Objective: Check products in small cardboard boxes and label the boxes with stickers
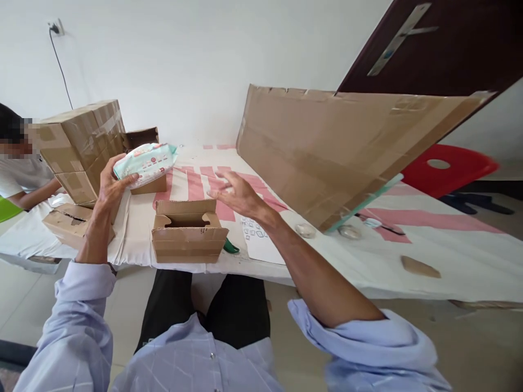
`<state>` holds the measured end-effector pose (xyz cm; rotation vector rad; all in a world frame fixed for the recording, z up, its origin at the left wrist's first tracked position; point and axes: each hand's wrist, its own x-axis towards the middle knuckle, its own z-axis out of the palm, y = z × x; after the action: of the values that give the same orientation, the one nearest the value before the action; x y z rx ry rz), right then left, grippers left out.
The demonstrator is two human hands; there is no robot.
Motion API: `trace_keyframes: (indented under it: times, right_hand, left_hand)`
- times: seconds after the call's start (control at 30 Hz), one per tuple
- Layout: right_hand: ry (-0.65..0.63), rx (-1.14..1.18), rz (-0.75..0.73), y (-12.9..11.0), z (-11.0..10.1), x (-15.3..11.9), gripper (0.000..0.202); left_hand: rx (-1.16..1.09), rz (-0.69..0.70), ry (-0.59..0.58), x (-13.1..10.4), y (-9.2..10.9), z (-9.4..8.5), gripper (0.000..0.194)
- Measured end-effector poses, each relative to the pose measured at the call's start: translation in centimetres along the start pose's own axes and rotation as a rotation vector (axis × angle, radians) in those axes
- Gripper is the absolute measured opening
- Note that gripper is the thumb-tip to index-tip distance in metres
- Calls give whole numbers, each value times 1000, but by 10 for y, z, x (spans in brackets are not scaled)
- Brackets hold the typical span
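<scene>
My left hand [113,182] grips a pale green and white soft packet [149,162] by its left end, raised above the table. My right hand [237,191] is in the air over the red-striped cloth, its fingers apart and holding nothing. Below and between the hands, at the table's front edge, stands an open cardboard box [190,245] with its flaps up. Its inside looks dark. A small cardboard box [150,186] sits under the packet, partly hidden by it.
Stacked taped cartons [84,149] and a low carton [67,223] stand left, beside a seated person [20,169]. A large cardboard sheet [327,147] leans at right. A marked paper [261,242], green object [231,246], clear tape rolls [306,231] and cardboard scrap [420,267] lie on the table.
</scene>
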<state>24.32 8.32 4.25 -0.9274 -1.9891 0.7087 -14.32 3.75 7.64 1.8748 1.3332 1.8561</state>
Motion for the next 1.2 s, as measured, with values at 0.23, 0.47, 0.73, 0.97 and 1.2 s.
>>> trace_keyframes:
  times: [0.23, 0.47, 0.73, 0.97, 1.2]
  right_hand:
    - [-297, 275, 448, 56, 30, -33, 63]
    - [-258, 329, 467, 52, 50, -37, 45]
    - [-213, 334, 387, 46, 51, -45, 46]
    - [-200, 334, 379, 51, 45, -50, 42]
    - [-181, 335, 364, 49, 39, -57, 39]
  left_hand:
    - [396, -130, -1, -33, -122, 7, 63]
    - [496, -139, -92, -33, -183, 32, 57]
    - [732, -192, -180, -12, -203, 46, 55]
    - [916, -231, -316, -8, -197, 70, 51]
    - [969, -308, -250, 29, -211, 89, 44]
